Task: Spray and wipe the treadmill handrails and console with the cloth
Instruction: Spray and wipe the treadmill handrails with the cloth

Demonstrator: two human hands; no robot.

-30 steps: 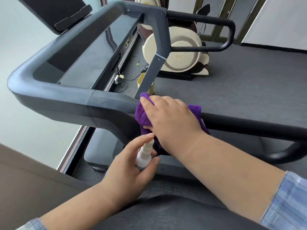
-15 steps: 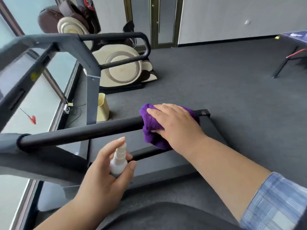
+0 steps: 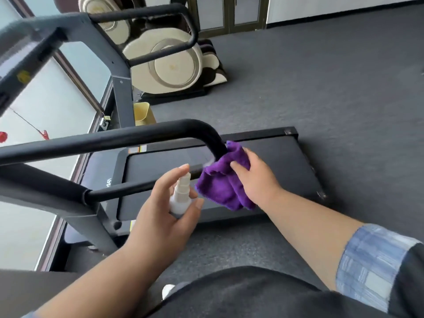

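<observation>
Right hand (image 3: 257,177), gripping the purple cloth (image 3: 223,180), has slid from mid-rail to the handrail (image 3: 110,140) end bend, now wiping its downturn; left hand (image 3: 160,207) clasps the spray bottle (image 3: 181,196) nearby; near rail likely almost done, console untouched.

Bright daylight from the window (image 3: 46,92) at left; blurred, wide-angle-bent edges.

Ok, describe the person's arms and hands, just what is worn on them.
Both hands, left hand and right hand, are bare: no gloves, rings or watch show. The forearms are bare too. The right arm wears a rolled-up sleeve in a blue and pale plaid, under a black outer layer. Only a sliver of similar blue cloth shows at the left arm.
</observation>
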